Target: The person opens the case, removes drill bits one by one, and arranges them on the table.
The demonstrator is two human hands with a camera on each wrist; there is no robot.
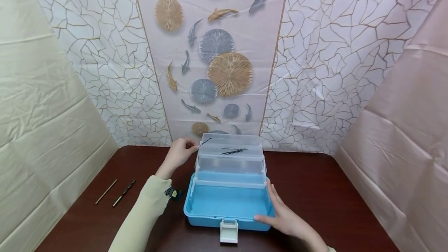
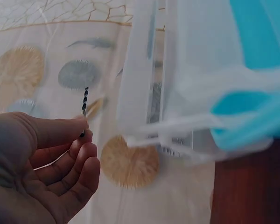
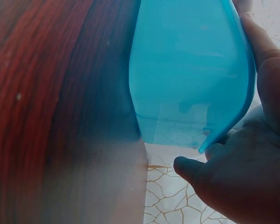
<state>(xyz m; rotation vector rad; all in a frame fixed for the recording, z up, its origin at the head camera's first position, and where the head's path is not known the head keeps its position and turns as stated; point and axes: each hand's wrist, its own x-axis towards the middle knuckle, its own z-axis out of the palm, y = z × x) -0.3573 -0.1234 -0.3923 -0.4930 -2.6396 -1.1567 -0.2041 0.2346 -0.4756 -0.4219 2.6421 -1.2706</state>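
Observation:
My left hand (image 1: 179, 152) pinches a dark twist drill bit (image 2: 85, 100) between thumb and forefinger. It holds the drill bit (image 1: 206, 141) at the left end of the upper clear tray (image 1: 241, 140) of a blue toolbox (image 1: 204, 221). Inside that tray lie a dark drill bit (image 1: 231, 152) and a thinner one (image 1: 235, 148). At the toolbox's right front corner is my right hand (image 1: 285, 215), thumb at the front rim and fingers stretched along the right side. In the right wrist view, this hand (image 3: 252, 163) lies along the blue wall.
Two more drill bits lie on the dark red table at the left, a thin one (image 1: 106, 192) and a thicker one (image 1: 123, 193). A lower clear tray (image 1: 231, 164) stands raised over the toolbox's back half. The white latch (image 1: 229, 232) hangs down in front. Patterned cloth (image 1: 308, 88) rises behind.

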